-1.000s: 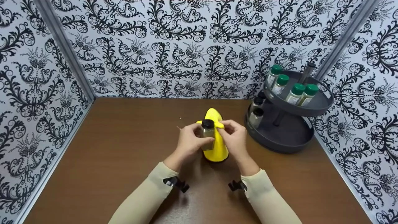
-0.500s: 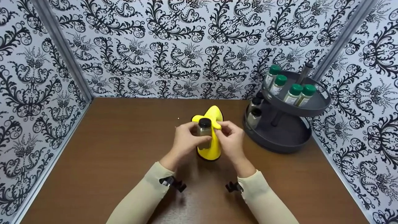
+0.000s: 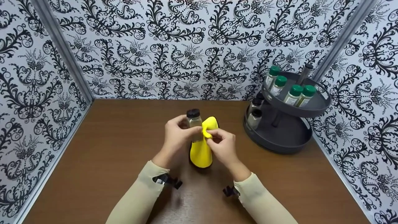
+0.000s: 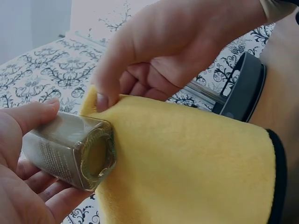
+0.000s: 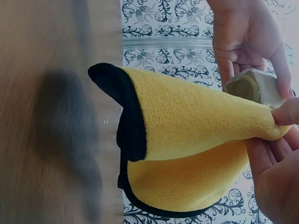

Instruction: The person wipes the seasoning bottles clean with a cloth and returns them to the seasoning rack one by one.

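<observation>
My left hand grips a square glass spice jar with a black cap, thumb across its front. In the left wrist view the jar lies tilted in the fingers, its base facing the camera and a pale greenish filling inside. My right hand pinches a yellow cloth with black edging between thumb and fingers. Hanging in folds from that pinch, the cloth shows its fuzzy pile in the right wrist view. Its upper part sits right at the jar's side.
A dark two-tier round rack stands at the right on the brown table. Its upper tier bears several green-capped jars; black-capped jars stand on the lower one. Patterned walls enclose the table's back and sides.
Both hands have shifted left, the left one farther, carrying the jar left and slightly up. The cloth, earlier behind the jar and on both sides of it, now hangs mostly to the jar's right and below.
</observation>
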Available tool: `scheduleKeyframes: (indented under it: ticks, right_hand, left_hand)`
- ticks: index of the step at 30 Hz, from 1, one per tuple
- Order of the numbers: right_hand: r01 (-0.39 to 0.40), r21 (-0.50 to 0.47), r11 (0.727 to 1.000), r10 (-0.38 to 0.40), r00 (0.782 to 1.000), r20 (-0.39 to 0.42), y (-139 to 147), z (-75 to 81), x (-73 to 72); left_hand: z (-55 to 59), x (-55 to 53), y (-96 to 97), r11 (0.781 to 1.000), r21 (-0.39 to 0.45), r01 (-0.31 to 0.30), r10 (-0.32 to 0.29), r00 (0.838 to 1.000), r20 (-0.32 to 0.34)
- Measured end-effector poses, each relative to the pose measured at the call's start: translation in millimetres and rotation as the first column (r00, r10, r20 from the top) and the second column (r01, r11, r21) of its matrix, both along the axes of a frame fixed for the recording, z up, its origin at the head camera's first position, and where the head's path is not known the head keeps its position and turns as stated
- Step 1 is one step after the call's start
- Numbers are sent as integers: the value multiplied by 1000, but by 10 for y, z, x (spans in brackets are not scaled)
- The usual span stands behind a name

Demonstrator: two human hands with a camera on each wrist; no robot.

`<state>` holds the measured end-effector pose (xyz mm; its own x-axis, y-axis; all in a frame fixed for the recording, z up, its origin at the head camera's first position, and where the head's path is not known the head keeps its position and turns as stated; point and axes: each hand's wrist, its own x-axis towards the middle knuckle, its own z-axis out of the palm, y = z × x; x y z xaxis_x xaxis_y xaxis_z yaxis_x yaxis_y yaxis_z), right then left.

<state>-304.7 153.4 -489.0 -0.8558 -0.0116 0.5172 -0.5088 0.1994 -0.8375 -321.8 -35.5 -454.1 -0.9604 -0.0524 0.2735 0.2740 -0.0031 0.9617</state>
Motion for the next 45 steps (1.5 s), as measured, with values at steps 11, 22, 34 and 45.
scheduleKeyframes:
  ticks: [11, 22, 34, 45]
  right_hand:
    - [50, 81, 995, -45, 997, -62, -28, 5, 50]
    - [148, 93, 985, -120, 958, -259, 65, 52, 27]
    - [192, 27, 981, -176, 941, -290, 179, 179, -12]
    - [165, -94, 982, -177, 974, -139, 223, 204, -26]
  left_hand:
    - [-4, -7, 0, 1000, 7, -25, 25, 999, -32]
    - [-106, 13, 111, 991, -118, 55, -59, 998, -23]
    - [-173, 51, 214, 966, -217, 144, -152, 988, -23]
    - [-128, 125, 243, 928, -317, 196, -207, 978, -1]
